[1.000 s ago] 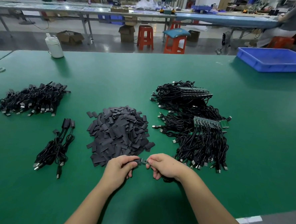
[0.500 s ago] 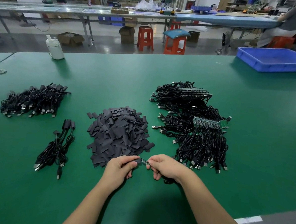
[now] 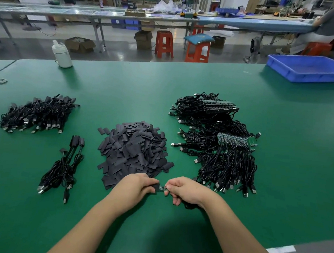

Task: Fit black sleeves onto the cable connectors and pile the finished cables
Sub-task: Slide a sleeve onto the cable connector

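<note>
So a black sleeve (image 3: 155,187) is pinched in the left hand (image 3: 137,187), and a small green circuit-board connector (image 3: 163,188) is pinched in the right hand (image 3: 185,191). The two are held tip to tip, just above the green tabletop (image 3: 287,153) near its front edge, roughly mid-width. Whether the sleeve is already partly over the board can't really be told. A bit of black cable (image 3: 189,206) is seen curled under the right wrist.

Right behind the hands, a heap of loose black sleeves (image 3: 133,151) is spread in the middle of the tabletop. To its right, a big tangle of unsleeved cables (image 3: 219,149) is stacked, with bare green boards lined up in rows. Toward the left edge, a large pile of finished cables (image 3: 38,113) is laid out, and a smaller bunch of finished cables (image 3: 63,169) is found nearer the front. A white jug (image 3: 62,55) is parked at the back edge on the left, a blue plastic tray (image 3: 310,68) at the back right corner.
</note>
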Demonstrator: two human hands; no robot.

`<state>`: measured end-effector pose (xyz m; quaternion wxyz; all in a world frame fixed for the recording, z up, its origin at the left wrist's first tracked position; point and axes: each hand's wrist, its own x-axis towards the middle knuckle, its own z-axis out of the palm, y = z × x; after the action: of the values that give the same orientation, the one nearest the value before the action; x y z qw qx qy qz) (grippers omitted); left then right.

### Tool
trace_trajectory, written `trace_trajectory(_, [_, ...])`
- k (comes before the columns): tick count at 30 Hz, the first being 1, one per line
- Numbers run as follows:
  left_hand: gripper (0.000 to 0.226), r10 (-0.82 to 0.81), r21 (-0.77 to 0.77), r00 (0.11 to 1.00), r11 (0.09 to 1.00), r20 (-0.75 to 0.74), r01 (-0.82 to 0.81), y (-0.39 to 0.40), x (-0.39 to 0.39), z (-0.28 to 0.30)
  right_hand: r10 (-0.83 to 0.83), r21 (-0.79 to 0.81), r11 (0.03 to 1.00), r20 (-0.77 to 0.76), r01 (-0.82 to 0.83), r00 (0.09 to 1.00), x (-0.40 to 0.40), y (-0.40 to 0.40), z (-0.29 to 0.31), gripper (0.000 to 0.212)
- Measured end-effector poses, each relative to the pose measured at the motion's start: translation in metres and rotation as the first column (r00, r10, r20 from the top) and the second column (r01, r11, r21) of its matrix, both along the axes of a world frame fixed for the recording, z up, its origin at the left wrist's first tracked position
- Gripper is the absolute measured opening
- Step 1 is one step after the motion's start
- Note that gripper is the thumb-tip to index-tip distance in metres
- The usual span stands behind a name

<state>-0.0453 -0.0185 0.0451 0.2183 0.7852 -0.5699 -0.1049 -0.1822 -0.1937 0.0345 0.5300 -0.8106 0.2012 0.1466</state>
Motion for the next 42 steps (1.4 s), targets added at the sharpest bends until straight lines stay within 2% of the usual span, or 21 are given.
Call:
trace_trajectory(3, [0.03, -0.033, 0.026, 0.998, 0.999, 0.046, 0.032, -0.001, 0.0, -0.001, -0.009, 0.001, 1.0, 0.006, 0.009, 1.0, -0.001, 0.0, -0.001, 0.03])
trace_trajectory(11, [0.028, -0.026, -0.029, 0.999, 0.999, 0.023, 0.027, -0.005, -0.001, -0.005, -0.108, 0.054, 0.993, 0.041, 0.106, 0.993, -0.003, 0.003, -0.003, 0.03])
trace_trajectory(15, [0.026, -0.017, -0.071, 1.0, 0.997, -0.013, 0.016, -0.008, -0.002, -0.004, -0.114, 0.065, 0.992, 0.049, 0.111, 0.992, -0.003, 0.005, -0.002, 0.03])
trace_trajectory(20, [0.024, -0.068, -0.053, 0.997, 0.996, -0.032, 0.066, -0.011, -0.007, -0.006, -0.098, 0.048, 0.994, 0.052, 0.095, 0.994, 0.0, 0.006, -0.001, 0.024])
trace_trajectory(23, [0.026, -0.05, -0.071, 0.998, 0.996, -0.039, 0.047, -0.01, -0.008, -0.006, -0.167, 0.166, 0.974, 0.069, 0.154, 0.984, 0.0, 0.005, -0.001, 0.014])
trace_trajectory(26, [0.025, -0.014, -0.115, 0.999, 0.993, -0.044, 0.009, -0.007, -0.007, -0.005, -0.225, 0.299, 0.933, 0.047, 0.201, 0.973, 0.001, 0.005, 0.002, 0.014])
trace_trajectory(30, [0.023, 0.041, -0.157, 0.998, 0.986, -0.05, -0.048, -0.004, -0.004, -0.003, -0.209, 0.269, 0.944, 0.035, 0.192, 0.977, 0.002, 0.007, 0.008, 0.021])
trace_trajectory(38, [0.024, 0.01, -0.192, 0.998, 0.981, 0.058, 0.001, 0.001, -0.009, 0.0, -0.233, 0.216, 0.952, 0.047, 0.217, 0.971, 0.003, 0.013, 0.009, 0.021])
trace_trajectory(42, [0.019, -0.008, -0.258, 1.0, 0.966, 0.011, 0.011, 0.001, -0.012, -0.002, -0.263, 0.243, 0.939, 0.045, 0.244, 0.964, 0.004, 0.014, 0.011, 0.021])
